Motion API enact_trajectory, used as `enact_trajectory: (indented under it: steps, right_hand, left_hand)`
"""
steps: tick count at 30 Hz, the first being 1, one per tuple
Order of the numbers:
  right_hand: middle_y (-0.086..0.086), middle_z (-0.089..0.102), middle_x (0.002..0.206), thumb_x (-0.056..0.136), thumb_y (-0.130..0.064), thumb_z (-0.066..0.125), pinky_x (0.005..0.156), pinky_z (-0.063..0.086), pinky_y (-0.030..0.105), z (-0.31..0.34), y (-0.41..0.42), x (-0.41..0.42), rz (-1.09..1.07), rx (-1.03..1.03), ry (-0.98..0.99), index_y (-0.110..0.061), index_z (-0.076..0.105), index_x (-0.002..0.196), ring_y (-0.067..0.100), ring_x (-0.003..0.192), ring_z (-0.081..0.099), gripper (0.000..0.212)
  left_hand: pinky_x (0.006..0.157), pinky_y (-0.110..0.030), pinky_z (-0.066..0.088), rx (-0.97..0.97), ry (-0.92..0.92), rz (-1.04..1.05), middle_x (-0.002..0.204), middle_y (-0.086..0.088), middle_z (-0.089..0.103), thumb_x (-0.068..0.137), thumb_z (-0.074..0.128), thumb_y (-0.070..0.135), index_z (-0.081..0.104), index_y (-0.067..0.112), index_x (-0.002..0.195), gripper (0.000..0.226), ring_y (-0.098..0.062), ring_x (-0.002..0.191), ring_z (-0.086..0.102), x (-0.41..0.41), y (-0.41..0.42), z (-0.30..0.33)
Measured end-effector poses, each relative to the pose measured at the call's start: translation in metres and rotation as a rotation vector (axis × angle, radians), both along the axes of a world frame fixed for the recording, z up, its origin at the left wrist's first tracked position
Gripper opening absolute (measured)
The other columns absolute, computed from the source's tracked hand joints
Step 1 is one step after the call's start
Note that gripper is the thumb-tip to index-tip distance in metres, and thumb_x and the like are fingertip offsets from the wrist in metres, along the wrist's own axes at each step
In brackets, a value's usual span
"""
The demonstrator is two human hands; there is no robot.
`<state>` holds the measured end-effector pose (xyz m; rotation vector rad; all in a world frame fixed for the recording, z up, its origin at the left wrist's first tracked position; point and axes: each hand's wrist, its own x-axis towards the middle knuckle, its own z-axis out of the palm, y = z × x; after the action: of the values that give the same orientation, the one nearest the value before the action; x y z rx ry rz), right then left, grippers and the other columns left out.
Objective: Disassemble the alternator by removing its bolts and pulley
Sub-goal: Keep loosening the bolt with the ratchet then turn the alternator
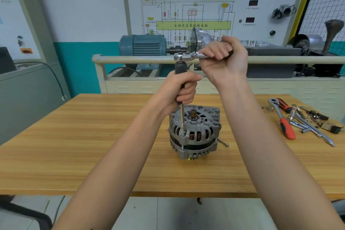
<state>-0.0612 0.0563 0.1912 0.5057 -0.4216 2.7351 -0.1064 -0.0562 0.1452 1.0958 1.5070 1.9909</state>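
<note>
Table (74, 155), wooden, near edge at the bottom of view. Alternator (194, 132) stands mid-table, shaft end up, copper windings visible through the housing slots. A thin extension bar (182, 117) rises upright from a bolt on the housing's left rim. Left hand (182, 89) is curled round the bar's black handle, just above the alternator. Right hand (224, 56), higher, grips the handle of a ratchet (188, 55) seated on the handle's top. On the table, well off to the right: red-handled ratchet (283, 119) and loose sockets and bars (309, 123). Beyond: blue motor (142, 45), wiring diagram board (186, 15).
</note>
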Motion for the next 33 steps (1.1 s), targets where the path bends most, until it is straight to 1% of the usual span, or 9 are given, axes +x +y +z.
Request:
enact_trajectory:
  steps: [5,11,13,15,20,23,28,31,33]
  right_hand:
    - [-0.002,0.028,0.041,0.097,-0.007,0.037,0.043,0.032,0.025,-0.013,-0.021,0.014,-0.304,0.118,0.139,-0.015,0.034,0.048,0.013,0.038,0.027,0.05]
    - [-0.004,0.041,0.05,0.09,-0.006,0.048,0.051,0.032,0.037,-0.028,-0.051,0.023,-1.012,0.614,0.454,-0.021,0.044,0.066,0.018,0.046,0.038,0.03]
    - [-0.005,0.042,0.054,0.088,-0.011,0.048,0.05,0.031,0.037,-0.029,-0.057,0.024,-1.107,0.71,0.478,-0.024,0.045,0.067,0.02,0.049,0.037,0.025]
    - [-0.004,0.038,0.047,0.088,-0.008,0.05,0.05,0.03,0.034,-0.026,-0.053,0.024,-0.997,0.634,0.421,-0.021,0.044,0.06,0.017,0.046,0.036,0.032]
    - [-0.004,0.03,0.04,0.097,-0.008,0.037,0.043,0.03,0.024,-0.008,-0.025,0.017,-0.258,0.239,0.196,-0.017,0.039,0.042,0.01,0.037,0.028,0.055]
    - [-0.005,0.026,0.038,0.096,-0.01,0.038,0.038,0.025,0.022,-0.003,-0.011,0.008,-0.089,0.045,0.079,-0.016,0.036,0.039,0.01,0.033,0.024,0.057]
    - [-0.003,0.026,0.04,0.096,-0.008,0.039,0.04,0.028,0.023,-0.006,-0.015,0.01,-0.223,0.034,0.064,-0.017,0.033,0.045,0.012,0.036,0.024,0.052]
    - [-0.001,0.032,0.043,0.097,-0.004,0.038,0.048,0.035,0.028,-0.017,-0.029,0.015,-0.45,0.219,0.204,-0.015,0.035,0.052,0.014,0.039,0.032,0.046]
    - [-0.001,0.037,0.044,0.094,-0.001,0.04,0.052,0.035,0.032,-0.023,-0.04,0.018,-0.706,0.414,0.334,-0.016,0.04,0.057,0.016,0.041,0.037,0.041]
  left_hand:
    - [0.038,-0.016,0.016,0.017,-0.056,0.264,0.037,0.006,0.021,0.09,0.05,0.002,0.029,0.021,0.045,0.053,-0.009,0.03,0.015,0.004,0.008,-0.001]
    - [0.035,-0.015,0.022,0.034,-0.058,0.541,0.042,0.005,0.03,0.088,0.054,0.003,0.036,0.015,0.06,0.036,-0.007,0.031,0.024,0.011,0.018,0.0]
    - [0.035,-0.015,0.024,0.021,-0.024,0.551,0.045,0.005,0.033,0.089,0.054,0.003,0.04,0.015,0.062,0.032,-0.005,0.032,0.027,0.011,0.018,-0.001]
    - [0.035,-0.015,0.023,0.035,-0.022,0.465,0.042,0.007,0.03,0.088,0.053,0.002,0.038,0.016,0.06,0.035,-0.007,0.032,0.024,0.008,0.015,-0.003]
    - [0.037,-0.019,0.021,0.102,0.017,0.11,0.035,0.004,0.028,0.079,0.058,0.013,0.042,0.015,0.045,0.038,-0.01,0.029,0.021,-0.004,-0.002,-0.005]
    - [0.037,-0.018,0.02,0.087,0.037,0.087,0.036,0.004,0.026,0.08,0.059,0.009,0.038,0.017,0.045,0.042,-0.009,0.028,0.02,-0.002,-0.001,-0.004]
    - [0.039,-0.018,0.016,0.031,-0.002,0.288,0.037,0.005,0.022,0.089,0.053,-0.001,0.03,0.019,0.047,0.051,-0.01,0.031,0.015,0.002,0.009,0.0]
    - [0.039,-0.017,0.017,0.053,-0.024,0.436,0.038,0.006,0.023,0.086,0.052,-0.003,0.029,0.019,0.052,0.047,-0.012,0.033,0.016,0.003,0.013,0.0]
    - [0.038,-0.016,0.018,0.059,-0.039,0.499,0.04,0.006,0.024,0.085,0.054,-0.001,0.03,0.019,0.054,0.044,-0.011,0.033,0.017,0.004,0.015,0.0]
